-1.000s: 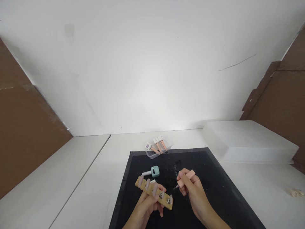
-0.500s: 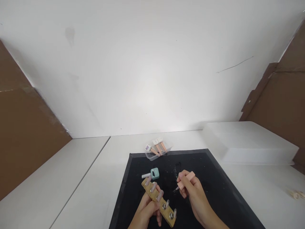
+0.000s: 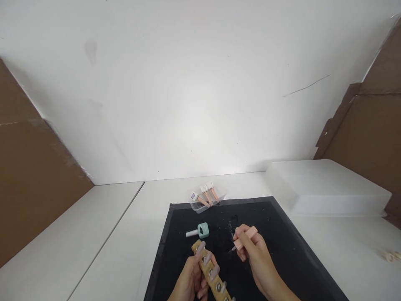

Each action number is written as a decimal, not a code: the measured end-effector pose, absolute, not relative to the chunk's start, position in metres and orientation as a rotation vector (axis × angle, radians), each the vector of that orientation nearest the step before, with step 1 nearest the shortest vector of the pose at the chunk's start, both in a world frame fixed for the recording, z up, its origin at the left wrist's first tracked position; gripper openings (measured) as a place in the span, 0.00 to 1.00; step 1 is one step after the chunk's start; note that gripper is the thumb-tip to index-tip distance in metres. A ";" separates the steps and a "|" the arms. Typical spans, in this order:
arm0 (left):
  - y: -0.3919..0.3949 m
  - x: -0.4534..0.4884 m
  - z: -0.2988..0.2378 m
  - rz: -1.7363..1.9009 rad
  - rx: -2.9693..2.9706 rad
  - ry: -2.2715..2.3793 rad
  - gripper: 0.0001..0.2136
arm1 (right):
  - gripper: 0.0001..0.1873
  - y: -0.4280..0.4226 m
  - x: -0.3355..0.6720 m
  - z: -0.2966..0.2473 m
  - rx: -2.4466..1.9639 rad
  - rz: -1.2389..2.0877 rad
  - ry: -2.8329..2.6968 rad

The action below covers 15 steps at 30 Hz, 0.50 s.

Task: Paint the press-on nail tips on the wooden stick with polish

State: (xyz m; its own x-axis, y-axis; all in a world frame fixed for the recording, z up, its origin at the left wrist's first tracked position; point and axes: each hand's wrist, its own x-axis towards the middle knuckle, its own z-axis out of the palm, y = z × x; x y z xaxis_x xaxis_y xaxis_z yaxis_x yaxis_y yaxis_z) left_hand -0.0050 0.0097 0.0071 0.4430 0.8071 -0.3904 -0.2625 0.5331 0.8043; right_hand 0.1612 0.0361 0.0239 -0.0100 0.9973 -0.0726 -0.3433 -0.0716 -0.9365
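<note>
My left hand is closed round a tan wooden holder strip that carries several pale false nails on metal studs; the strip points away from me over the black mat. My right hand pinches a pink nail-polish brush cap, its brush tip aimed down and left, a short gap from the strip. A mint-green polish bottle lies on its side on the mat just beyond the strip.
A small clear tray with pink-capped polish bottles sits at the mat's far edge. A white box stands at the right on the white table. Brown cardboard panels flank both sides. A small pale object lies far right.
My left hand has turned the holder strip from lying crosswise to pointing lengthwise away from me and drawn it closer. My right hand with the brush has barely moved.
</note>
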 end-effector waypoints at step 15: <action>0.013 -0.010 -0.027 0.656 0.819 0.995 0.25 | 0.19 0.034 0.163 0.020 -0.841 1.444 -1.006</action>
State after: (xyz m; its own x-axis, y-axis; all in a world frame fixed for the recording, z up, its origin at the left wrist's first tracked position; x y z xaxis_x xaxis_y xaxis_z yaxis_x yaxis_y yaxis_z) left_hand -0.0104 0.0129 -0.0270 0.4053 0.7911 -0.4582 -0.1088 0.5394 0.8350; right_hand 0.1626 0.0337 0.0204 -0.1157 0.9924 0.0414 -0.3824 -0.0060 -0.9240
